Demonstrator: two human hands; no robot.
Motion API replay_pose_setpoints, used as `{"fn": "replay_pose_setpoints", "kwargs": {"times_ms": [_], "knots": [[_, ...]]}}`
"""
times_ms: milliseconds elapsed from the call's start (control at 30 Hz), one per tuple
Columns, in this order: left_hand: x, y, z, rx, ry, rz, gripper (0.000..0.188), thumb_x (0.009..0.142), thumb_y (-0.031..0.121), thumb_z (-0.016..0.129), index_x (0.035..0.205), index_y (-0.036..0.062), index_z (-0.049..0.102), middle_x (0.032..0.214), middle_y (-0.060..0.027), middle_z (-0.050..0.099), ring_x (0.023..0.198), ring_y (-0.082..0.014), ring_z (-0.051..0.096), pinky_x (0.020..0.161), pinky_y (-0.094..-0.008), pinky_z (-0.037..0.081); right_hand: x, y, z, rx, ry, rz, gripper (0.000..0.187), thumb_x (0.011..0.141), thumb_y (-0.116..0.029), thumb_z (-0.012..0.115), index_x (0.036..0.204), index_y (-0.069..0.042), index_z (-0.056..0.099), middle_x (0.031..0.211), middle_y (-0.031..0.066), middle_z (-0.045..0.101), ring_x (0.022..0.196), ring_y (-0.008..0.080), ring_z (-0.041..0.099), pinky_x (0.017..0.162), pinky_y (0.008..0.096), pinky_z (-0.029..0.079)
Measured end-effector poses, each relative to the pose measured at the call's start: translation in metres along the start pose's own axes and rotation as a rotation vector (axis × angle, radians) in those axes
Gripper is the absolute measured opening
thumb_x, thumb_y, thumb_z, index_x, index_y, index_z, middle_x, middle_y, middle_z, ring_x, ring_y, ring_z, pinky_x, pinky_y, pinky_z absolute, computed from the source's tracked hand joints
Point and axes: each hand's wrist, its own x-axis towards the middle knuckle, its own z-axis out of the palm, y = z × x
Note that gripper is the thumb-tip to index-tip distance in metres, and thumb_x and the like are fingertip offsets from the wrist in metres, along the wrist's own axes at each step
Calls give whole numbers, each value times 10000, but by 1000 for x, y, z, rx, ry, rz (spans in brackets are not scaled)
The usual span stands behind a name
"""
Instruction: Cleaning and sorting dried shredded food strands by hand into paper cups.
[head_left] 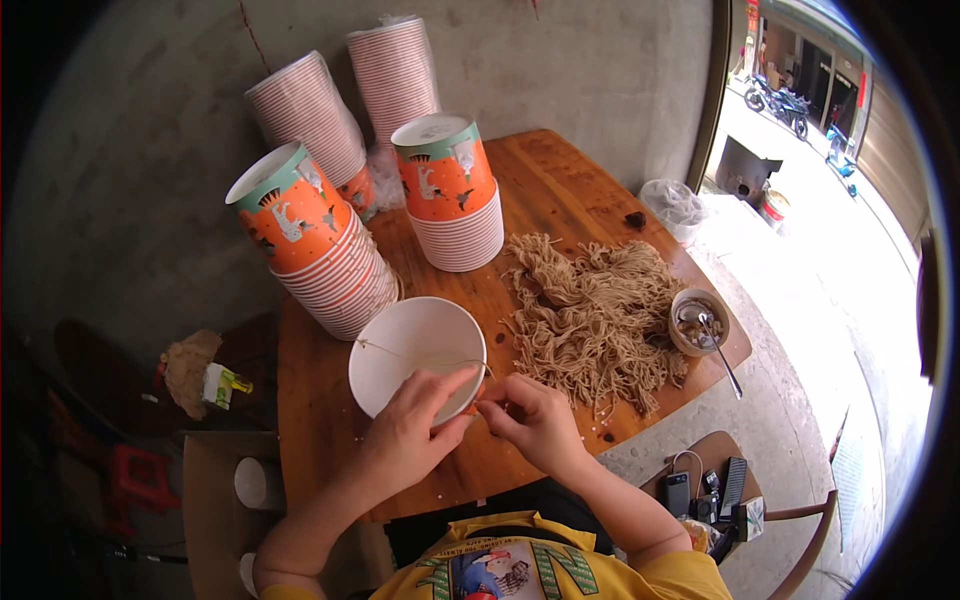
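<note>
A white paper bucket [384, 375] lies tilted on the table in front of me, its mouth facing up toward me. Across the mouth runs a thin tan cord [392, 352], from the far left of the rim to the near right. My left hand [415, 420] grips the bucket's near rim, index finger over the opening and thumb outside. Close beside it, my right hand [532, 415] pinches the cord by the rim; the fingertips partly hide its end. A loose heap of tan cords [595, 320] spreads over the table to the right.
Two stacks of orange printed paper buckets, one leaning [310, 240] and one upright [452, 195], stand behind. Wrapped stacks [393, 75] are by the wall. A small bowl with a spoon [690, 340] sits at the right edge. A cardboard box [215, 540] is lower left, a chair [715, 455] lower right.
</note>
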Motion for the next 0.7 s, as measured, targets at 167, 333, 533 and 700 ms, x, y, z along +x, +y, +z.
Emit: {"fn": "replay_pose_setpoints", "kwargs": {"times_ms": [167, 333, 533, 700], "knots": [[2, -5, 5, 458, 142, 395, 232, 782, 53, 694, 999, 78, 617, 960, -56, 565, 888, -256, 570, 803, -358, 484, -1, -4, -9, 102, -153, 163, 129, 909, -133, 661, 872, -14, 628, 756, 6, 623, 644, 37, 575, 572, 209, 457], [5, -5, 8, 511, 140, 521, 256, 732, 13, 725, 946, 62, 593, 926, -72, 570, 884, -274, 577, 767, -379, 482, -1, 3, -17, 321, -236, 275, 171, 934, -170, 644, 918, -1, 622, 784, -11, 632, 734, 42, 574, 660, 200, 466], [10, 1, 10, 482, 155, 554, 273, 729, 3, 723, 951, 66, 577, 925, -69, 571, 871, -266, 581, 782, -377, 478, 2, 4, -26, 338, -327, 331, 160, 931, -179, 648, 913, -20, 635, 769, -17, 630, 722, 40, 563, 663, 207, 465], [11, -4, 10, 498, 113, 619, 254, 745, 1, 709, 945, 56, 563, 912, -75, 565, 861, -270, 581, 780, -375, 473, 8, 5, -33, 455, -401, 364, 141, 933, -164, 642, 911, -24, 639, 766, -22, 627, 706, 31, 545, 647, 200, 447]]}}
